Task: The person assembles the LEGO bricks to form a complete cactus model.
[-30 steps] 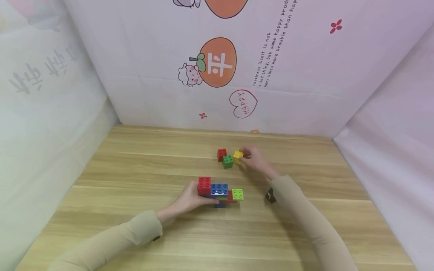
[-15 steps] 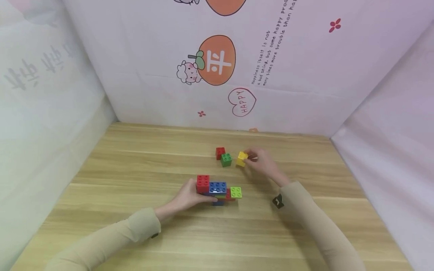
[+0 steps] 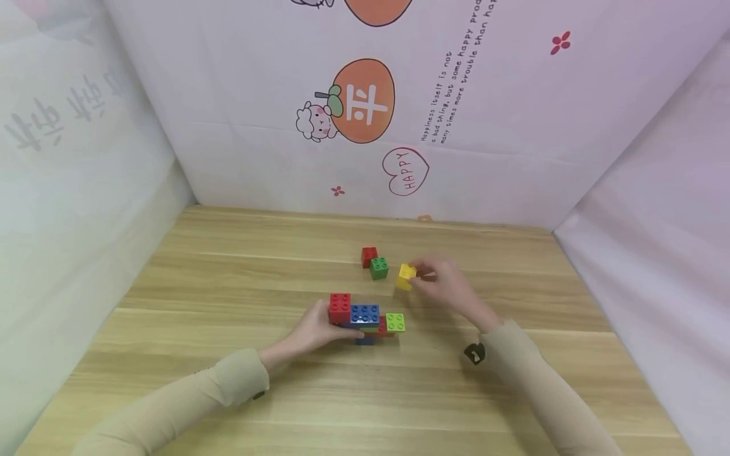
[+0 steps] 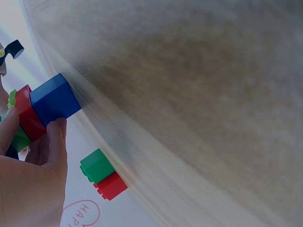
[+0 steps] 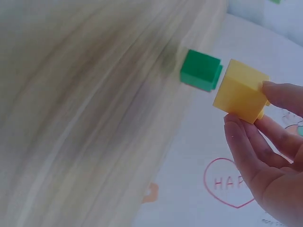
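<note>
My left hand [image 3: 310,330] grips a stack of joined toy building blocks [image 3: 365,315] from its left side. A red block [image 3: 340,306] tops its left end, a blue one lies beside it, and a lime-green block [image 3: 395,322] juts out at the right. Seen in the left wrist view, a blue block [image 4: 55,99] forms the bottom of the stack, below a red layer. My right hand [image 3: 447,285] pinches a yellow block [image 3: 406,277] between thumb and fingers. In the right wrist view the yellow block's studs face the palm side.
A green block [image 3: 379,268] and a red block [image 3: 369,256] stand together on the wooden table [image 3: 256,272], behind the stack. A white printed cloth [image 3: 251,164] rises at the table's back edge, with more white cloth on both sides.
My right hand has drawn the yellow block away from the green block, rightward and nearer to me. The left hand still holds the stack in about the same place.
</note>
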Available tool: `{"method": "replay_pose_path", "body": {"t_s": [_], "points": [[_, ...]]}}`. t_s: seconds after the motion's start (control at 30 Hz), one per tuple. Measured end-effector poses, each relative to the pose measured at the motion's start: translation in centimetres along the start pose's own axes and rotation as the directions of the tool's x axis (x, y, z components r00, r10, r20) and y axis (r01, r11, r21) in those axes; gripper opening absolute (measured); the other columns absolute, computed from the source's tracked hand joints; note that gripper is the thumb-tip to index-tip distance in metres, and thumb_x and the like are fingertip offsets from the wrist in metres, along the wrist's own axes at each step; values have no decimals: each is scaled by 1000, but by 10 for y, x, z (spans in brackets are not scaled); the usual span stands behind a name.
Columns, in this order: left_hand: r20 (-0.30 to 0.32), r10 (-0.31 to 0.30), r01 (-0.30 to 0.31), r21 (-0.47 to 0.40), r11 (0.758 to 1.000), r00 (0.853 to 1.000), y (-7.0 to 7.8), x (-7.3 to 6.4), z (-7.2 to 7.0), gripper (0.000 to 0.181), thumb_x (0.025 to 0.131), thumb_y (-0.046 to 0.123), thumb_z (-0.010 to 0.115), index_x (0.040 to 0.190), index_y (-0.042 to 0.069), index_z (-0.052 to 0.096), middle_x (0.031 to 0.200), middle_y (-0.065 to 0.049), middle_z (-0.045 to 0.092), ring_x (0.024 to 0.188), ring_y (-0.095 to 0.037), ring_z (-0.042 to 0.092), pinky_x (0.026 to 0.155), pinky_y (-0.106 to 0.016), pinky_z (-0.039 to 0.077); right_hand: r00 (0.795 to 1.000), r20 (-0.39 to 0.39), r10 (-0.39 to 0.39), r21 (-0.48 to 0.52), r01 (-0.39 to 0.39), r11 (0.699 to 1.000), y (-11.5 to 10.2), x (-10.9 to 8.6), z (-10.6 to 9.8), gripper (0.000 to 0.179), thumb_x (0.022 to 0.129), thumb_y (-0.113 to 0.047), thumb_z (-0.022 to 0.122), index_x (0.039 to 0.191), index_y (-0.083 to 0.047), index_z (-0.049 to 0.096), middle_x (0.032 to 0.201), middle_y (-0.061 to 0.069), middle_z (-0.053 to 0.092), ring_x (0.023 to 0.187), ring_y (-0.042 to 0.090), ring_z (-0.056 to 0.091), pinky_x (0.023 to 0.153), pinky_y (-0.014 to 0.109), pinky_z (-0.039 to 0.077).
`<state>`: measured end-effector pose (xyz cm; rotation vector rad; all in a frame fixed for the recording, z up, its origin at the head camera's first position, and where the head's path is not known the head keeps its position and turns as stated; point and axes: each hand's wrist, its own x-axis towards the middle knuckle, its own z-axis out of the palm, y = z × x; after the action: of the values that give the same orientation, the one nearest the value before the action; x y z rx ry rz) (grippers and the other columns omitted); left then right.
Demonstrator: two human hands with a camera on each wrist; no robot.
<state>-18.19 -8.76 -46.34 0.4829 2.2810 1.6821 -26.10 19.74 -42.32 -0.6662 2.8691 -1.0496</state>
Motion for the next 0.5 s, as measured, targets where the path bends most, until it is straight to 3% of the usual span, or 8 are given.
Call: {"method": "replay_pose_path", "body": {"t_s": [0.5], "points": [[2, 0, 0, 1, 1000, 1000, 0, 0, 0, 48, 79, 19, 84, 121, 6, 67, 118, -13, 73, 110, -24, 71, 101, -39, 55, 986, -26, -166, -18, 166, 986, -26, -35, -4, 31, 86, -8, 75, 116, -2, 67, 111, 14, 73, 98, 27, 72, 84, 43, 62]]}}
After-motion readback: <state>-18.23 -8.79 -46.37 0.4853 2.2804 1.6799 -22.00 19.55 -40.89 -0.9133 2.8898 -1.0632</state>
